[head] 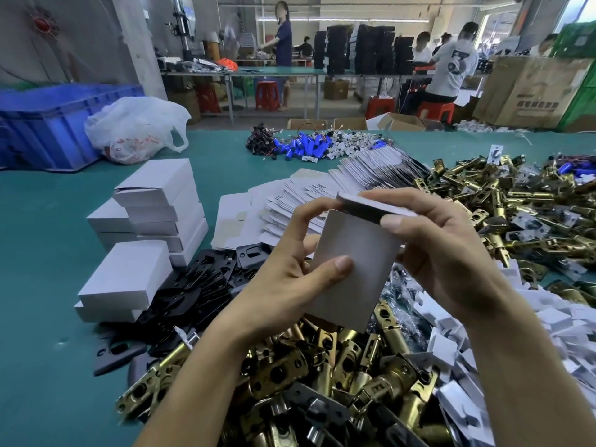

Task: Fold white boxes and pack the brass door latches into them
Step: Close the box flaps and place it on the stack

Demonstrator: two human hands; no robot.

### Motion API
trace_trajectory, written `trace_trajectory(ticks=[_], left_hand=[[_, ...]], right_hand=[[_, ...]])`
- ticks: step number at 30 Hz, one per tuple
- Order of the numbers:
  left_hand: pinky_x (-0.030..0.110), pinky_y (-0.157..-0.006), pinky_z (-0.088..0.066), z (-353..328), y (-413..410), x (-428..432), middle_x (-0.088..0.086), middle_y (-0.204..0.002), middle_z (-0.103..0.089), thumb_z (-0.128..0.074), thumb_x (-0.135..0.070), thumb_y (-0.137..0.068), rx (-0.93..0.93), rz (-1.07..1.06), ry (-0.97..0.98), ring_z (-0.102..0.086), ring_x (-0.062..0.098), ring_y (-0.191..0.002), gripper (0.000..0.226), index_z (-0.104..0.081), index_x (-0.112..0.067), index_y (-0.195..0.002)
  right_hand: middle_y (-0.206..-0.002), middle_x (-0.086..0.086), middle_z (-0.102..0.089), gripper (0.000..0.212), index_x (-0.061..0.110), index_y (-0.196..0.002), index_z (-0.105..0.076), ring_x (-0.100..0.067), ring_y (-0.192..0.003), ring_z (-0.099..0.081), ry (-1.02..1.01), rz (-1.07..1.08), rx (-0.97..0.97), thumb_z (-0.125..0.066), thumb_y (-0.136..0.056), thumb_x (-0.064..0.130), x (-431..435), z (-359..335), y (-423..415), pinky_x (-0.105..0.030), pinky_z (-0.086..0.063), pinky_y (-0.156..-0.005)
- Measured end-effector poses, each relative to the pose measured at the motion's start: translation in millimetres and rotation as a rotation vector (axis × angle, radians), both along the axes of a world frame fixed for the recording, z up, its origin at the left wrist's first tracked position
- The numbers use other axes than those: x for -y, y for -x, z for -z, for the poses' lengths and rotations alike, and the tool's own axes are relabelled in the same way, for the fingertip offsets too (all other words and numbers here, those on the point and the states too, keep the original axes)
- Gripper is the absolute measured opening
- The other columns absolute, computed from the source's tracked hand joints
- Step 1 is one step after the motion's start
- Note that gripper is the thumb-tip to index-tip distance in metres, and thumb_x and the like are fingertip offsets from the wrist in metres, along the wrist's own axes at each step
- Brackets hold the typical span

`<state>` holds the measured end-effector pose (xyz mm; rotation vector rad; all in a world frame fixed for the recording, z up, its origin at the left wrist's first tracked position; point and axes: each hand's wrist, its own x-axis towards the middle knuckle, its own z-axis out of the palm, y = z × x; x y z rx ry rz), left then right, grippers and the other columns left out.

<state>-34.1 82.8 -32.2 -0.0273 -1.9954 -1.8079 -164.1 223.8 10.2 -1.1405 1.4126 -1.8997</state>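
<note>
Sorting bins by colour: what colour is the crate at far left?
The plastic crate is blue; head view shows it.

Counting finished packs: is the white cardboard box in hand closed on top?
Not fully: the white cardboard box has its lid flap ajar over a dark gap, right hand pinching it.

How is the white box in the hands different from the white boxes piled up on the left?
The held box is up in the air, gripped by the left hand and right hand; the stacked boxes rest untouched on the green table. The held box stands nearly upright; the stacked boxes lie flat. The held box's top flap looks not yet tucked in; the stacked boxes look closed. Both are plain white.
</note>
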Motion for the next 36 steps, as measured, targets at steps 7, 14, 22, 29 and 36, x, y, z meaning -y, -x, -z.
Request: trace_trajectory(ticks=[7, 14, 22, 29, 36], left_hand=[[0.028, -0.070, -0.059, 2.2, 1.0, 0.4, -0.001, -0.114, -0.074, -0.065, -0.023, -0.092, 0.012, -0.025, -0.007, -0.075, 0.019, -0.092, 0.055, -0.044, -0.065, -0.120], [0.038, -0.074, -0.062, 2.7, 1.3, 2.3, 0.005, -0.125, -0.068, -0.073, -0.028, -0.089, 0.031, -0.048, -0.011, -0.073, 0.027, -0.102, 0.062, -0.040, -0.065, -0.125], [0.037, -0.074, -0.061, 4.2, 2.3, 1.5, 0.009, -0.124, -0.068, -0.071, -0.025, -0.089, 0.039, -0.062, 0.004, -0.074, 0.028, -0.100, 0.061, -0.040, -0.062, -0.126], [0.035, -0.074, -0.060, 5.7, 2.8, 1.6, 0.011, -0.124, -0.068, -0.071, -0.026, -0.088, 0.040, -0.061, -0.006, -0.074, 0.027, -0.099, 0.064, -0.038, -0.059, -0.132], [0.031, -0.071, -0.059, 6.6, 4.2, -0.1, 0.012, -0.120, -0.070, -0.070, -0.028, -0.089, 0.039, -0.069, 0.016, -0.074, 0.025, -0.096, 0.062, -0.039, -0.062, -0.130]], right_hand=[[-0.084, -0.001, -0.076, 0.020, 0.019, -0.090, -0.080, -0.010, -0.071, -0.067, -0.015, 0.139, -0.033, -0.067, -0.078, 0.028, 4.9, 1.2, -4.4, -0.023, -0.055, -0.058], [-0.070, -0.001, -0.071, 0.014, 0.016, -0.080, -0.061, -0.007, -0.061, -0.063, 0.010, 0.238, -0.092, -0.070, -0.079, 0.027, 6.5, -0.9, -7.6, -0.020, -0.049, -0.050], [-0.078, -0.014, -0.073, 0.019, 0.022, -0.069, -0.065, -0.010, -0.064, -0.062, -0.006, 0.255, -0.173, -0.077, -0.081, 0.016, 2.7, -2.1, -6.1, -0.024, -0.051, -0.054], [-0.078, -0.004, -0.072, 0.015, 0.017, -0.076, -0.064, -0.005, -0.065, -0.062, -0.026, 0.352, -0.262, -0.071, -0.087, 0.009, 6.9, 1.7, -5.6, -0.016, -0.045, -0.055], [-0.071, -0.004, -0.070, 0.024, 0.020, -0.075, -0.070, -0.003, -0.060, -0.061, -0.060, 0.351, -0.270, -0.068, -0.085, -0.002, 4.7, 0.3, -4.3, -0.016, -0.043, -0.050]])
